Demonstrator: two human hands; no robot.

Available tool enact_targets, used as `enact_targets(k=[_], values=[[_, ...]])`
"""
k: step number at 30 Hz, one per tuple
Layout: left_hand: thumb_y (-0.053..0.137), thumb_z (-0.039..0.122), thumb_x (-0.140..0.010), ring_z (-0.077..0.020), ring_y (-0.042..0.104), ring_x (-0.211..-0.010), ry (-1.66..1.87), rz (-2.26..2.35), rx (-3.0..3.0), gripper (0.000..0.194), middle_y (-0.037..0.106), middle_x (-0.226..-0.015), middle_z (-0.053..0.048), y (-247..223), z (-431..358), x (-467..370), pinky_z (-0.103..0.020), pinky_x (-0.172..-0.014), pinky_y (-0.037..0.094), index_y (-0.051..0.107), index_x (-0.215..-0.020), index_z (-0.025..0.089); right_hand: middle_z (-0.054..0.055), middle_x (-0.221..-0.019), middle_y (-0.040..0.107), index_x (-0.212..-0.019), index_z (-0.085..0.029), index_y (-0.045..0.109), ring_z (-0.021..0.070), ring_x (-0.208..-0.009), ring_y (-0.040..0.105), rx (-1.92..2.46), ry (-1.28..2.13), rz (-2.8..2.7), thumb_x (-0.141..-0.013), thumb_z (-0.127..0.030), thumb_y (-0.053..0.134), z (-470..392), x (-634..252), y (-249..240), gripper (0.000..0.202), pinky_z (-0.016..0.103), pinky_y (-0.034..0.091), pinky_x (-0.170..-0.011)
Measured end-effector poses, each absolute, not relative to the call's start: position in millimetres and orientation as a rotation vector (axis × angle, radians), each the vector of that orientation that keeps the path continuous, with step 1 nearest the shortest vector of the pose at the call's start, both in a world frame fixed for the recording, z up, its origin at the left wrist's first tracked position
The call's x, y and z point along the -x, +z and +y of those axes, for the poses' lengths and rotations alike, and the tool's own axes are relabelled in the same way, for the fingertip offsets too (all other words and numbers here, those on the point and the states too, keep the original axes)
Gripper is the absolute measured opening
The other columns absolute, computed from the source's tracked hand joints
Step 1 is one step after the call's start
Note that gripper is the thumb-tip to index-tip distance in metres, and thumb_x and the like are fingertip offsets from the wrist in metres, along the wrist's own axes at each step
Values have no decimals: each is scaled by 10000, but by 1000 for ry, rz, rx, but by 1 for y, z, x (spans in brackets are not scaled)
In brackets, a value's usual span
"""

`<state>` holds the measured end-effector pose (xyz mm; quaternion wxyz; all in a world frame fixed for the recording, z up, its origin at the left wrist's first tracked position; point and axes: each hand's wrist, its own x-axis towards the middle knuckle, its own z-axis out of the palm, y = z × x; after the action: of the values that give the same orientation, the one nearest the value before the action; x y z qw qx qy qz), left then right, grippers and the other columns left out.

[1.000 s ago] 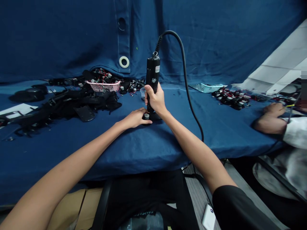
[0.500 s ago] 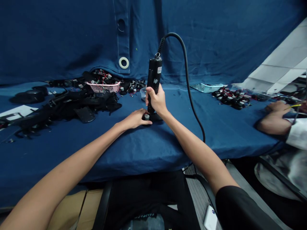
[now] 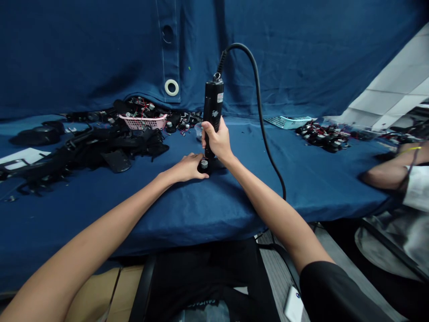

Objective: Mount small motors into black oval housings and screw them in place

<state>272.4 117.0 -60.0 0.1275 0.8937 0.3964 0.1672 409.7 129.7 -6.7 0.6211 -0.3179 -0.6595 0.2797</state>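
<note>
My right hand (image 3: 217,141) is wrapped round a black corded electric screwdriver (image 3: 213,100), held upright with its lower end down at a small black part on the blue cloth. My left hand (image 3: 190,168) grips that black part with a silvery round piece (image 3: 204,164) from the left, thumb in front and fingers behind. The screwdriver's tip is hidden by the part and my hands. A thick black cable (image 3: 259,103) loops from the tool's top down to the right. Just behind my right hand stands a small clear cup (image 3: 199,132).
Dark straps and plastic parts (image 3: 117,143) lie heaped at the left, before a pink basket (image 3: 144,122) of wired parts. Toward the right are a light-blue basket (image 3: 288,122) and a pile of small wired parts (image 3: 321,136). A co-worker's arm (image 3: 389,172) rests at the right edge.
The screwdriver and both my hands shift very slightly left in view, along with the whole scene. My grips look the same. The co-worker's hand at the right has moved.
</note>
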Motion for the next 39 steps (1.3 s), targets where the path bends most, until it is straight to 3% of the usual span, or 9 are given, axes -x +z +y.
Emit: enact_targets(k=[5,10,32,39], values=[[666,513,-746,-337,553,-996,485,1151,-2618,589,593,-1100,-165,-60,116,-273,-429,-837,432,508,-1166,131,-101,-528,475,-862,-258,370,85,-378,438,661,645,-1510,-798,-624,558,128,-408,-6,417,257,384,-396],[566,554,-837,-300,579,-1011,507,1091,-2614,468,599,-1161,-129,-59,116,-272,-386,-852,431,552,-1083,156,-104,-535,478,-894,-256,379,82,-387,439,703,634,-1533,-798,-633,548,127,-407,-6,424,252,385,-414],[660,517,-776,-274,611,-954,560,1055,-2552,452,655,-1032,-104,-55,119,-272,-367,-842,456,599,-1029,147,-85,-558,467,-885,-261,380,101,-418,450,754,585,-1513,-830,-647,483,125,-408,-7,403,277,413,-454],[646,524,-784,-277,604,-1005,559,1020,-2543,447,643,-1094,-91,-54,117,-271,-348,-865,447,597,-1054,171,-79,-581,497,-960,-260,400,110,-446,491,753,628,-1530,-772,-605,599,124,-415,-5,441,288,455,-488]])
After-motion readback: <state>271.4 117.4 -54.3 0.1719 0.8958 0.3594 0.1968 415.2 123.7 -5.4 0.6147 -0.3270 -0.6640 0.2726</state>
